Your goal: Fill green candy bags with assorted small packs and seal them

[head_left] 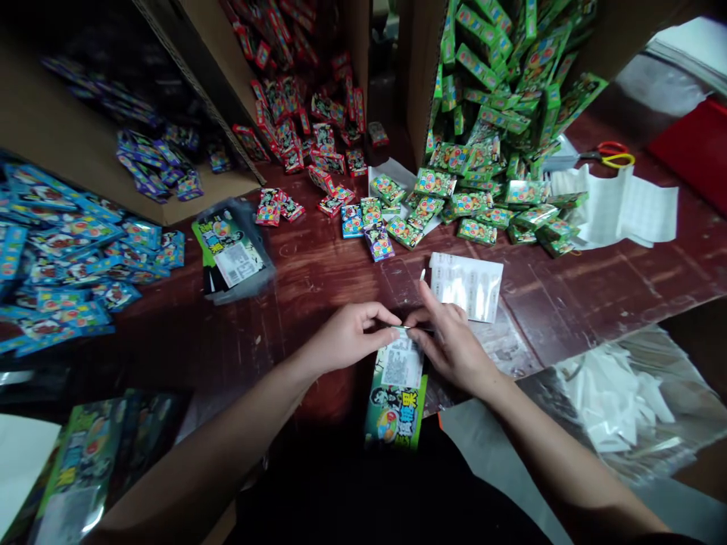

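A green printed plastic pouch (397, 409) with a pale, code-marked panel hangs at the table's near edge, its top edge between my two hands. My left hand (357, 333) pinches the left part of that edge between thumb and fingers. My right hand (451, 344) grips the right part, with its index finger raised. A small white piece, perhaps a sticker (422, 275), shows at that fingertip. Just beyond my right hand lies a sheet of clear stickers (469, 288). Several small candy boxes, including a purple one (379, 241) and a blue one (352, 220), lie ahead.
Cardboard boxes spill green boxes (480, 200), red boxes (326, 136) and purple boxes (162, 163). Blue packs (68, 257) heap at left, near stacked pouches (235, 253). Scissors (610, 155) and white sheets (647, 204) lie at right. A clear bag (675, 363) holds white scraps.
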Demonstrator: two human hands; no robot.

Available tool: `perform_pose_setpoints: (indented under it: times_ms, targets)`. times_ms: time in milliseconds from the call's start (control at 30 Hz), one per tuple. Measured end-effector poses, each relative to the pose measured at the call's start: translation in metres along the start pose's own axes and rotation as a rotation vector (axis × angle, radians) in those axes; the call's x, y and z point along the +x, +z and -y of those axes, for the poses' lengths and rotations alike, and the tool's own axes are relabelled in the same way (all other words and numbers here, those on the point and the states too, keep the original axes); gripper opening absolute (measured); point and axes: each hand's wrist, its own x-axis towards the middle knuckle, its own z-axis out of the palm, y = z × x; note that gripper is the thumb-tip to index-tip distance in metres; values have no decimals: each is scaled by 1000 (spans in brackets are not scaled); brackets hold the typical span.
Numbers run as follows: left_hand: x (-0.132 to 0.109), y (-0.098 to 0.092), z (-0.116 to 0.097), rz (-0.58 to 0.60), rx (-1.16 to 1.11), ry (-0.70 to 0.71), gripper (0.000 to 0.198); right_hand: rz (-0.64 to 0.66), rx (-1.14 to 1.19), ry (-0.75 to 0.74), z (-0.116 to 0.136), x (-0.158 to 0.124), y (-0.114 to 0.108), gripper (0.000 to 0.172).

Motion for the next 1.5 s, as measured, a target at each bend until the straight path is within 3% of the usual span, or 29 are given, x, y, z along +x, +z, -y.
perform_pose_setpoints:
  times_ms: [67, 133, 267, 367, 433, 500, 567, 600, 667, 800, 967, 1167, 1300, 1400, 1500]
  targets:
    - [-1, -6, 3, -5, -41, -17, 25, 15, 61, 17, 0, 0, 0, 83]
    - [-4, -19, 3, -92, -50, -27, 30, -56, 150, 42, 0, -3, -1, 83]
    - [-20, -47, -3, -529, -189, 47, 48, -366, 479, 248, 0, -17, 4, 86]
    - [-35, -43, 2, -668, -347, 105, 73, -451, 710, 380, 2, -20, 18, 92]
    - [-45, -30, 13, -651, -352, 95, 72, -535, 749, 409, 3, -16, 25, 91]
    - [-52, -16, 26, -592, -252, 53, 51, -601, 712, 404, 2, -11, 26, 89]
    - [-55, -6, 33, -485, -76, 14, 28, -563, 662, 372, 1, -8, 23, 90]
    - [-55, -2, 34, -433, -4, 7, 26, -513, 648, 345, 0, -8, 22, 91]
    - [-51, 3, 33, -346, 37, 15, 34, -416, 647, 281, 0, -8, 20, 92]
    - [-45, 8, 27, -221, -58, 51, 67, -269, 687, 219, -1, -14, 23, 87]
    - [-54, 1, 33, -93, -76, -45, 55, -40, 787, 268, -7, -27, 32, 77]
    - [-50, -17, 27, -244, 91, 22, 15, -74, 803, 312, 4, -30, 51, 77]
    - [-46, -14, 30, -328, -44, 28, 13, -146, 790, 295, 16, -24, 57, 78]
    - [-46, -13, 35, -390, -139, 27, 29, -242, 813, 291, 21, -19, 58, 88]
    - [-48, -17, 34, -342, -94, -1, 23, -244, 854, 305, 23, -14, 55, 92]
